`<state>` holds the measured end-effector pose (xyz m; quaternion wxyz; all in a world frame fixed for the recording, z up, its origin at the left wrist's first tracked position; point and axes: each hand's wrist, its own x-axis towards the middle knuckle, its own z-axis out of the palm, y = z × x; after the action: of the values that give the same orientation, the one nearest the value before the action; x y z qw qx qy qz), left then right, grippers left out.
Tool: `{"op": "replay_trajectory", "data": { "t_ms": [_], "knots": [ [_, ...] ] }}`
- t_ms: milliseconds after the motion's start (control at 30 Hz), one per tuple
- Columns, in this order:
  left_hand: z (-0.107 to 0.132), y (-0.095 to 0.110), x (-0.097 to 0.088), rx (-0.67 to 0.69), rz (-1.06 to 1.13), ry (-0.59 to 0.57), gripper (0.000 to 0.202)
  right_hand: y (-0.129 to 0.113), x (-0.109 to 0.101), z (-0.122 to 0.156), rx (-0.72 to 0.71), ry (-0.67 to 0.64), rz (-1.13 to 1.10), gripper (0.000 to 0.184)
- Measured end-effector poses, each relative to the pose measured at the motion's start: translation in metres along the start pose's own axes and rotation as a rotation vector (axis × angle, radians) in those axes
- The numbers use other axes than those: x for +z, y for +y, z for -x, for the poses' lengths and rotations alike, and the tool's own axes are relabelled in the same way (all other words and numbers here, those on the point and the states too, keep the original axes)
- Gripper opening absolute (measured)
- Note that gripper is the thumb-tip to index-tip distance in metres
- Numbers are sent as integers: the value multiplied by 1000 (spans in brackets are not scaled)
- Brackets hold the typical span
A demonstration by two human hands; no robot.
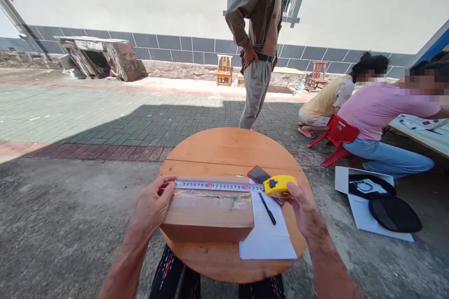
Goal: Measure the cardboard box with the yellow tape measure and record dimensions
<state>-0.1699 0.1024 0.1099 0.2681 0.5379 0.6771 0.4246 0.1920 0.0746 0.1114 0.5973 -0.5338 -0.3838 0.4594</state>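
Observation:
A brown cardboard box point(210, 212), taped along its top, sits on the round wooden table point(228, 145). Across the box's top runs the pulled-out blade of a tape measure point(280, 186) with a yellow case. My left hand point(154, 201) pinches the blade's free end at the box's left edge. On the other side, my right hand point(304, 205) grips the yellow case, past the box's right edge. Under the case lies a phone point(258, 174) with a red edge, partly covered. A black pen point(268, 209) rests on white paper point(268, 243), right of the box.
A person point(261, 32) stands behind the table. At the right, two people sit low by another table point(421, 133), one on a red plastic chair point(338, 133). An open white box point(365, 215) with a black case lies on the ground. Small wooden chairs point(224, 70) stand along the wall.

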Motion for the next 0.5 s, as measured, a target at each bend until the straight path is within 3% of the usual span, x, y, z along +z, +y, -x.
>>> {"op": "replay_trajectory", "data": {
  "t_ms": [200,500],
  "knots": [
    [1,0,0,4,7,20,50,-3,-6,-2,90,-147,-21,51],
    [1,3,0,-21,3,6,51,-6,-12,-8,56,-287,11,51]
  ]
}}
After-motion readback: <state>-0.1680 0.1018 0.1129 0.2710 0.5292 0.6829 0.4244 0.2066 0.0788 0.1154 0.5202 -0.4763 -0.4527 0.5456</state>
